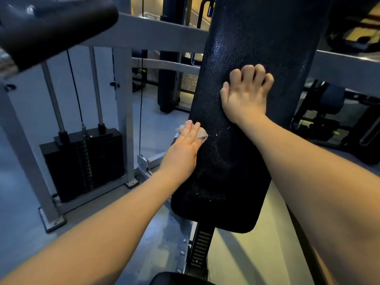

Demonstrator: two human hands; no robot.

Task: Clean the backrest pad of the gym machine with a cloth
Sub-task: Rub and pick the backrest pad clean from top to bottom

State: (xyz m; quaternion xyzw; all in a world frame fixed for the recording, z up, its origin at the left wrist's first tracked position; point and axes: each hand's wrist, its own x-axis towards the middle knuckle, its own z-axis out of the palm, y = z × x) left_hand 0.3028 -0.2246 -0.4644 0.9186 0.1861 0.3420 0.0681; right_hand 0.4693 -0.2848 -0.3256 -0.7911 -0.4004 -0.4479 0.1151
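The black textured backrest pad (242, 48) stands upright in the middle, running from the top edge down to its rounded lower end; small white specks dot its surface. My left hand (183, 149) lies flat with fingers together, pressing a small beige cloth (202, 133) against the pad's left edge. The cloth shows only around my fingertips. My right hand (245, 93) rests on the pad's front higher up, fingers curled against the surface with nothing in them.
A black weight stack (82, 161) with guide rods and a cable sits in the grey frame (127, 112) at the left. A black padded arm (51, 25) juts in at top left. A ribbed adjustment post (200, 249) runs below the pad. More machines stand at right.
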